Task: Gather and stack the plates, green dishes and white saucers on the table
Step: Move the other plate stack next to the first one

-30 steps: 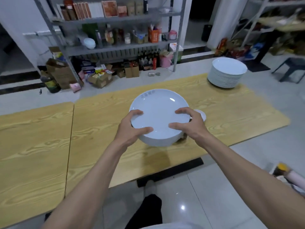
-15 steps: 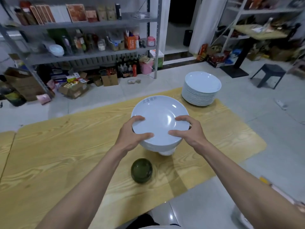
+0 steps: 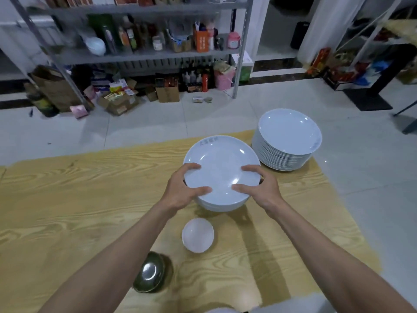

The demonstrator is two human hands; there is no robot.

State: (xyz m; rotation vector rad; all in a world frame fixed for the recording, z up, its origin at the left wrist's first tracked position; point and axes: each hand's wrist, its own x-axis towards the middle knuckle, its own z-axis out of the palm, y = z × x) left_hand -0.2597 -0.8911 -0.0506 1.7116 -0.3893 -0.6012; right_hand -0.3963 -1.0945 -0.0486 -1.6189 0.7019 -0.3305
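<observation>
My left hand point(image 3: 180, 190) and right hand point(image 3: 259, 188) grip a short stack of plates point(image 3: 221, 168) beside the tall pile point(image 3: 286, 136) at the far right corner of the table point(image 3: 79, 188).
Thumbs lie on top, fingers curl round opposite rims; blue rim characters are too blurred to read.

White china showing against yellow grain.
The nearer round white plates point(image 3: 222, 168) are bearing faint blue-grey lettering; the tall white plate stack point(image 3: 286, 134) is showing a small blue rim mark; the plain white saucer point(image 3: 198, 234) and glossy dark-green dish point(image 3: 150, 275) are sitting on the brown-streaked yellow tabletop point(image 3: 79, 199).
</observation>
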